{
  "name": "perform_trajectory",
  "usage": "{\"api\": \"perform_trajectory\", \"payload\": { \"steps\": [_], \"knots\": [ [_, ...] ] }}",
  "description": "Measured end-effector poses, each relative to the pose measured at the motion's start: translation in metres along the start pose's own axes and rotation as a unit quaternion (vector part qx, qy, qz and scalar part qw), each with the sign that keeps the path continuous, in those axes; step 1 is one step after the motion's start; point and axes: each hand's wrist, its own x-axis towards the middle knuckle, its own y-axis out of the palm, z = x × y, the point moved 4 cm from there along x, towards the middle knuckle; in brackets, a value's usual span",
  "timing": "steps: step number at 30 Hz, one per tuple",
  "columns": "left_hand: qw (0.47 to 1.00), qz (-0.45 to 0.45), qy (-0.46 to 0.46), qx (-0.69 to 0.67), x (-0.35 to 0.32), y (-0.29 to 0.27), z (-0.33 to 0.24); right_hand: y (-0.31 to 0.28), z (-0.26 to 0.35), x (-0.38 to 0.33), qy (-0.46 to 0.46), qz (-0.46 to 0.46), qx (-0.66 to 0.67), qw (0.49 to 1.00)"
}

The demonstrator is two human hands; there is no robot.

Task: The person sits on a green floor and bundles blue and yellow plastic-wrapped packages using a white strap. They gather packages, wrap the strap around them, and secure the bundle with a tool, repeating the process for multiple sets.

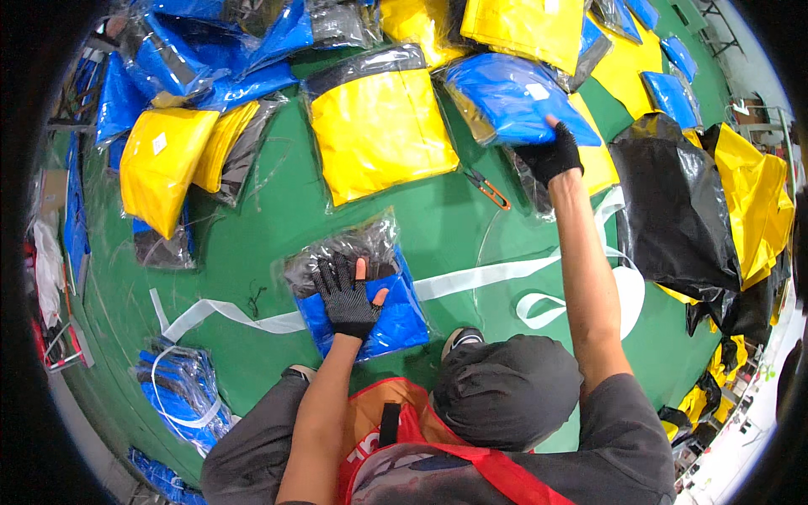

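My left hand (347, 296), in a black fingerless glove, lies spread on a folded blue-and-black bundle (402, 318) in clear plastic. A white strap (492, 273) runs across the floor and passes out of sight under this bundle. Farther off to the right, my right hand (551, 157), gloved the same way, grips the near edge of a plastic-wrapped blue package (505, 94). One fingertip shows on top of it; the other fingers are hidden. Beneath and beside that package lies a yellow one (599, 164).
A yellow package with a black band (383, 135) lies ahead, beside orange-handled snips (488, 190). Yellow bundles (168, 156) lie at the left. Black sheeting (673, 206) is heaped at the right. Near my left knee rests a strapped blue bundle (181, 396) on the green floor (454, 223).
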Motion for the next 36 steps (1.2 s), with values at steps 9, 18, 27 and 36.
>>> {"api": "perform_trajectory", "payload": {
  "steps": [9,18,27,36],
  "knots": [
    [0.89,-0.199,-0.076,-0.404,0.003,-0.071,0.066,-0.058,0.008,-0.117,-0.229,0.078,-0.342,0.908],
    [0.638,0.072,-0.002,-0.767,0.062,-0.236,0.072,0.076,-0.005,-0.089,-0.024,0.44,-0.654,0.615],
    [0.52,0.115,-0.376,-0.758,-0.124,-0.123,0.094,0.082,-0.159,-0.068,0.45,0.51,-0.069,0.73],
    [0.739,0.266,-0.263,-0.56,-0.114,-0.104,0.07,-0.028,-0.226,-0.186,-0.117,0.411,-0.501,0.752]
  ]
}}
